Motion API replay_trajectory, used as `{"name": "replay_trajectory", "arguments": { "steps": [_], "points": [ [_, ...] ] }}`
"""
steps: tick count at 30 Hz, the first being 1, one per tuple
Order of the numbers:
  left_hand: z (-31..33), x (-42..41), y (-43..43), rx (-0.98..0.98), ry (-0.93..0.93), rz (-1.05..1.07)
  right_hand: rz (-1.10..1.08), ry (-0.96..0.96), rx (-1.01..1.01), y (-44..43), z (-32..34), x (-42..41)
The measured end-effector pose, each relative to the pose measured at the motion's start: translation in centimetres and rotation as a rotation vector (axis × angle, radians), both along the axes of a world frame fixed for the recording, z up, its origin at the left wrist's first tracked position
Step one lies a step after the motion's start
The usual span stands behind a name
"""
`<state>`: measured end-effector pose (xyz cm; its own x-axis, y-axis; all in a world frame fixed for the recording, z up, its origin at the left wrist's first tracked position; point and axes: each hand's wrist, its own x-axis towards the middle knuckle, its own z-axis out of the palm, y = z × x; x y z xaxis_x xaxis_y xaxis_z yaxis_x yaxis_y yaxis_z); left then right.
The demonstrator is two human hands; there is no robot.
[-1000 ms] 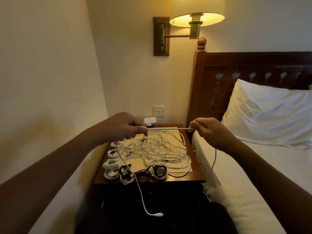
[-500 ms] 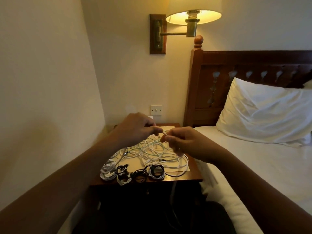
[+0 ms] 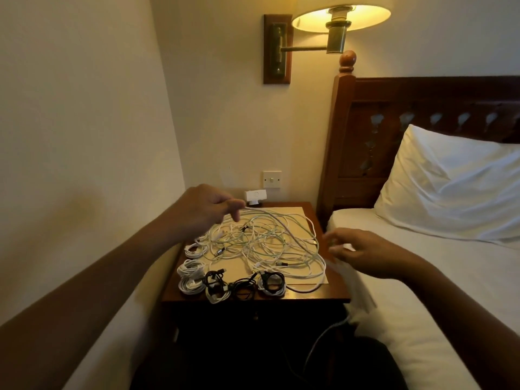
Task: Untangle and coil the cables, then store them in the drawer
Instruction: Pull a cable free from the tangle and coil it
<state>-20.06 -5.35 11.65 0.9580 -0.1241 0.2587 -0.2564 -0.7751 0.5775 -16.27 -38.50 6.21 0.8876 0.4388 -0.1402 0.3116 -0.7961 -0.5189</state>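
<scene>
A tangle of white cables (image 3: pixel 267 243) lies on a pale mat (image 3: pixel 294 213) on the dark wooden nightstand (image 3: pixel 334 295). Along its front and left edges sit several coiled cables, white ones (image 3: pixel 191 270) and black ones (image 3: pixel 243 288). My left hand (image 3: pixel 204 209) hovers over the back left of the tangle and pinches one white cable (image 3: pixel 281 218) between thumb and finger. My right hand (image 3: pixel 361 253) is blurred at the nightstand's right edge; the same cable seems to pass through its fingers and hang down as a blurred streak to the floor. The drawer front is in shadow.
A white adapter (image 3: pixel 254 195) stands at the back of the nightstand under a wall switch (image 3: pixel 272 179). A lit wall lamp (image 3: pixel 340 15) hangs above. On the right is the bed (image 3: pixel 439 291) with a white pillow (image 3: pixel 455 192) and a dark headboard (image 3: pixel 422 94). A wall closes the left side.
My hands, close together half a second ago, have parted: the right one has swept right and down along the cable, the left has stayed over the tangle. The view has tilted slightly.
</scene>
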Motion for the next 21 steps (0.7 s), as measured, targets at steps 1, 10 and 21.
{"name": "replay_trajectory", "arguments": {
  "steps": [1,10,21],
  "points": [
    [0.1,-0.1,-1.1,0.001,0.014,-0.036,0.035,0.000,0.106,1.3,0.2,-0.5],
    [-0.4,-0.7,-1.6,0.020,0.073,-0.111,-0.010,-0.338,0.536,6.1,1.7,-0.5],
    [-0.6,-3.0,-0.3,-1.249,0.379,-0.325,-0.075,-0.270,0.348,5.5,-2.0,0.0]
  ]
}}
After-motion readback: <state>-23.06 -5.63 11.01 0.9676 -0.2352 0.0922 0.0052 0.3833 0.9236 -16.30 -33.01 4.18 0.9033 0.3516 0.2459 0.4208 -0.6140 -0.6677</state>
